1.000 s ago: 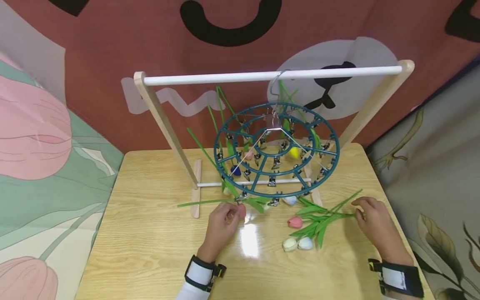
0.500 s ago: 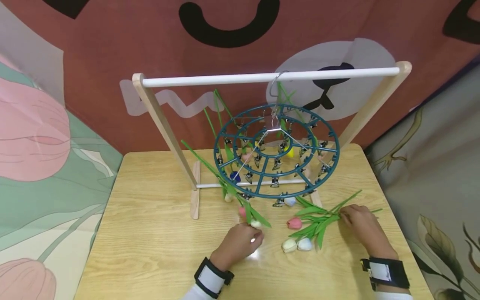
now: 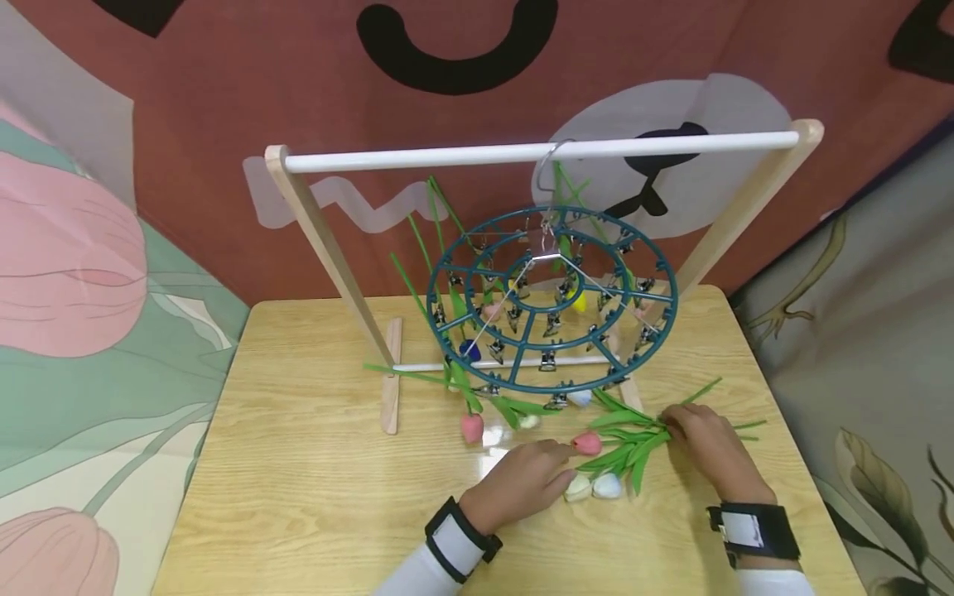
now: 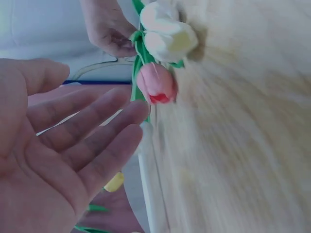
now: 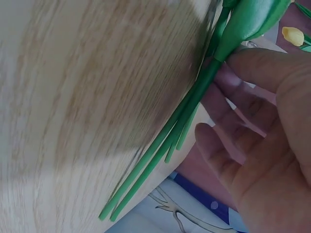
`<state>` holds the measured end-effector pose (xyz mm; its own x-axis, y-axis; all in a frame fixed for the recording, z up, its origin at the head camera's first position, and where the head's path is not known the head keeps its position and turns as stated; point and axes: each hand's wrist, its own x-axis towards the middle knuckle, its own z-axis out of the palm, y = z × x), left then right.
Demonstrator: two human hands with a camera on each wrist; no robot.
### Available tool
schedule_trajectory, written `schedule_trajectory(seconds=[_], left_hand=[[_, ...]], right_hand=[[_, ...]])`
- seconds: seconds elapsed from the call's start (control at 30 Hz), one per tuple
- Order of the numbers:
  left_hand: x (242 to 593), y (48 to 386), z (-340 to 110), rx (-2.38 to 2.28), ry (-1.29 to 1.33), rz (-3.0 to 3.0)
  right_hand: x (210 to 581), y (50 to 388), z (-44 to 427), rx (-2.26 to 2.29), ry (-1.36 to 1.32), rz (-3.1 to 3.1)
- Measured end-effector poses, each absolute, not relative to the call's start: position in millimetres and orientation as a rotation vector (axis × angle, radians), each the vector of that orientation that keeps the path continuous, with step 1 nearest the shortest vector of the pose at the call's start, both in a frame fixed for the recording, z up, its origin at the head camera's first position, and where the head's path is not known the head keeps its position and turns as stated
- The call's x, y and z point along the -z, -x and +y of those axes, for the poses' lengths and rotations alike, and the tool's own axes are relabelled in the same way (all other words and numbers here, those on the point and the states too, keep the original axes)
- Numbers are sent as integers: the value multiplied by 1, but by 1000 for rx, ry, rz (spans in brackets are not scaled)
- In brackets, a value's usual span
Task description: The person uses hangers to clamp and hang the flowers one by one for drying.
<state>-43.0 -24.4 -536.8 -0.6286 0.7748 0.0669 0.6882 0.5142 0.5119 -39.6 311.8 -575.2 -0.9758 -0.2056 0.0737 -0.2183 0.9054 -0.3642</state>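
Observation:
My right hand [image 3: 711,447] pinches the green stems [image 5: 184,116] of a bunch of artificial tulips lying on the table's right side. Among their heads are a pink tulip [image 3: 587,444], a cream tulip [image 3: 578,487] and a light blue tulip [image 3: 607,486]. With fingers extended, my left hand [image 3: 522,488] reaches to the pink head; its fingertips are close beside that head in the left wrist view, and contact is unclear. Another pink tulip [image 3: 472,428] and a white tulip [image 3: 529,421] lie farther left, below the round clip hanger [image 3: 523,341].
A wooden rack with a white top bar [image 3: 447,156] stands on the wooden table [image 3: 313,497] and carries the hanger, with several metal clips. Behind and under the hanger are more tulips, including a dark blue tulip [image 3: 469,351] and a yellow tulip [image 3: 578,300]. Printed cloth surrounds the table.
My left hand has left the left-hand pink tulip and moved right to the bunch. The left-hand tulips have shifted. My right hand has moved left onto the stems.

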Motion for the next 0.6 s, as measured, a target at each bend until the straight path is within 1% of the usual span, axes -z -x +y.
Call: schedule_trajectory(seconds=[0.3, 0.6], left_hand=[[530, 54, 3, -843, -1335, 2685], [532, 66, 23, -597, -1439, 2922]], right_hand=[[572, 43, 310, -601, -368, -3076], [551, 48, 290, -552, -500, -2900]])
